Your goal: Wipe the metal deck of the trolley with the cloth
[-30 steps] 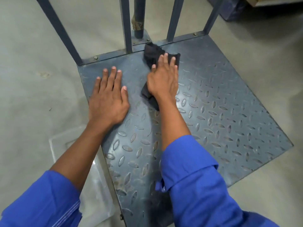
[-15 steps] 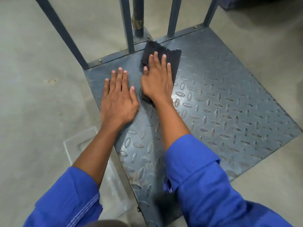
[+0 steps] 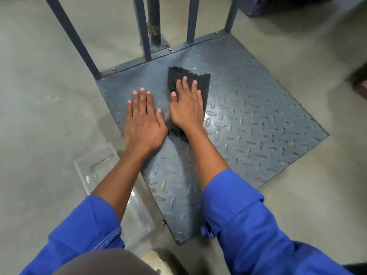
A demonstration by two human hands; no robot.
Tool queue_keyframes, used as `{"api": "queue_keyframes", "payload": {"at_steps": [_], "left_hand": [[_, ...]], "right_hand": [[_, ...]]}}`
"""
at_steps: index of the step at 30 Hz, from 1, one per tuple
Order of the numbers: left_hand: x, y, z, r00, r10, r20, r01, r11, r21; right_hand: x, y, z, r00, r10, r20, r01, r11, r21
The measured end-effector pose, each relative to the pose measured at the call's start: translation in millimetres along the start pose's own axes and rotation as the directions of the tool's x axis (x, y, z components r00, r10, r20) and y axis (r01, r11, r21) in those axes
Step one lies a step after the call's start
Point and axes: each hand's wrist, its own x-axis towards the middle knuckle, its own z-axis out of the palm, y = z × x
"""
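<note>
Nearest you are your two blue sleeves [image 3: 248, 225]. One clear tray [image 3: 95, 165] lies on the floor just beside the left edge of the deck [image 3: 258, 126], the single tread-patterned metal plate of the trolley.

Your left hand [image 3: 144, 124] lies flat on the deck near its left edge. Its fingers are straight and it holds nothing; it seems to brace you. Just beside it, your right hand [image 3: 186, 108] presses flat on the one dark cloth [image 3: 200, 80], fingers straight, not curled round it. The cloth shows beyond the fingertips and under the wrist.

A second ago the cloth was bunched against the far edge, by the base of the post. Now it lies flatter and has come back a little from that edge, while your left hand has stayed put. That suggests a stroke toward you. The wipe looks to be early on, with the right half and near corner likely undone.

At the far edge stand four flat bars [image 3: 142, 26] and one round post [image 3: 154, 18].
</note>
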Motion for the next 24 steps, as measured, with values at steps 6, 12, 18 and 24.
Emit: {"api": "queue_keyframes", "payload": {"at_steps": [6, 12, 18, 24], "left_hand": [[-24.6, 18.6, 5.2, 0.997, 0.065, 0.033, -0.065, 0.998, -0.013], [-27.4, 18.9, 6.1, 0.996, 0.086, 0.020, -0.086, 0.996, -0.006], [-30.2, 19.0, 3.3, 0.996, 0.083, 0.034, -0.082, 0.996, -0.026], [-55.5, 27.3, 2.0, 0.993, 0.102, 0.060, -0.101, 0.995, -0.020]], "right_hand": [[-95.4, 79.4, -51.6, 0.884, 0.401, -0.238, -0.388, 0.916, 0.104], [-31.6, 12.7, -37.1, 0.971, 0.190, -0.145, -0.154, 0.962, 0.226], [-108.6, 51.0, -7.0, 0.971, 0.144, -0.191, -0.171, 0.977, -0.131], [-177.9, 91.8, -39.4, 0.791, 0.471, -0.390, -0.491, 0.869, 0.054]]}}
